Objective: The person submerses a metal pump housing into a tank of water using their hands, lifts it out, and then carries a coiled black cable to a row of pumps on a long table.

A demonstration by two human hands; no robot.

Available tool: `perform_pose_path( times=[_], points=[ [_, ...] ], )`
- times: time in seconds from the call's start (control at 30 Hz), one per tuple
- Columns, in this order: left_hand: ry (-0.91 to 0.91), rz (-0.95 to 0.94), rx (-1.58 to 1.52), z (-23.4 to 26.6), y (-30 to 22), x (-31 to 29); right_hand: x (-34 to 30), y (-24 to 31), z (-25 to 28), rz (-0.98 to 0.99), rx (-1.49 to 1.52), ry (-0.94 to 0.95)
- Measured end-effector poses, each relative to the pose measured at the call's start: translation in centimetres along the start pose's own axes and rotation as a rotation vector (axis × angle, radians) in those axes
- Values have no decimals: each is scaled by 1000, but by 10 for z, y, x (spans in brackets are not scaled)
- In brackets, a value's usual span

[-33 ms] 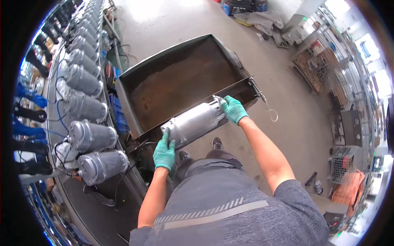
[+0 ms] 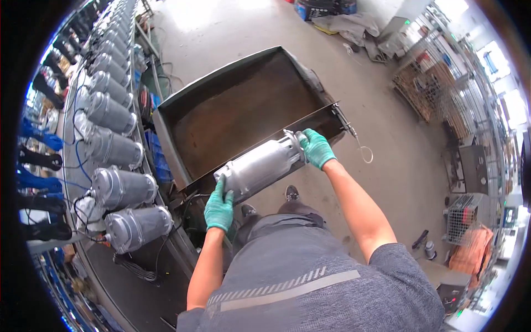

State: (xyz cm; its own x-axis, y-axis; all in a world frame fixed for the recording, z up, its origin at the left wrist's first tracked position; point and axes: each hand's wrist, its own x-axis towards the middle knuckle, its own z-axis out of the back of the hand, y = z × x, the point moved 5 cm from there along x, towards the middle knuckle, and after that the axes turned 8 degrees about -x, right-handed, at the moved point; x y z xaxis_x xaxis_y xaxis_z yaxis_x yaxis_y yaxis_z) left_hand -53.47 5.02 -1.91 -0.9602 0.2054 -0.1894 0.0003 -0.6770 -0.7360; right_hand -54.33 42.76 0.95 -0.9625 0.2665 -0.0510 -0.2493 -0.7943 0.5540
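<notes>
Green-gloved grip: my left hand (image 2: 219, 211) and right hand (image 2: 317, 149) clamped on both ends of the silver cylinder (image 2: 259, 169) | at near edge of open tank (image 2: 172, 148) | slackening either side could drop it toward my shoes (image 2: 292, 193)

A long dark tabletop (image 2: 119, 293) at the left carries a row of grey metal cylinders (image 2: 124, 188) side by side and a coiled cable (image 2: 136, 270). On the grey floor (image 2: 387, 182) stand a small silver can (image 2: 430, 250) and a wire basket (image 2: 462, 220).
</notes>
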Motion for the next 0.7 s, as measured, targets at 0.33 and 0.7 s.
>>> perform_pose_path(
  times=[0.33,0.7],
  points=[
    [30,79,14,-1,-11,9,-11,-196,73,-576,-365,-85],
    [111,146,-140,-4,0,16,26,-230,22,-467,-127,-224]
  ],
)
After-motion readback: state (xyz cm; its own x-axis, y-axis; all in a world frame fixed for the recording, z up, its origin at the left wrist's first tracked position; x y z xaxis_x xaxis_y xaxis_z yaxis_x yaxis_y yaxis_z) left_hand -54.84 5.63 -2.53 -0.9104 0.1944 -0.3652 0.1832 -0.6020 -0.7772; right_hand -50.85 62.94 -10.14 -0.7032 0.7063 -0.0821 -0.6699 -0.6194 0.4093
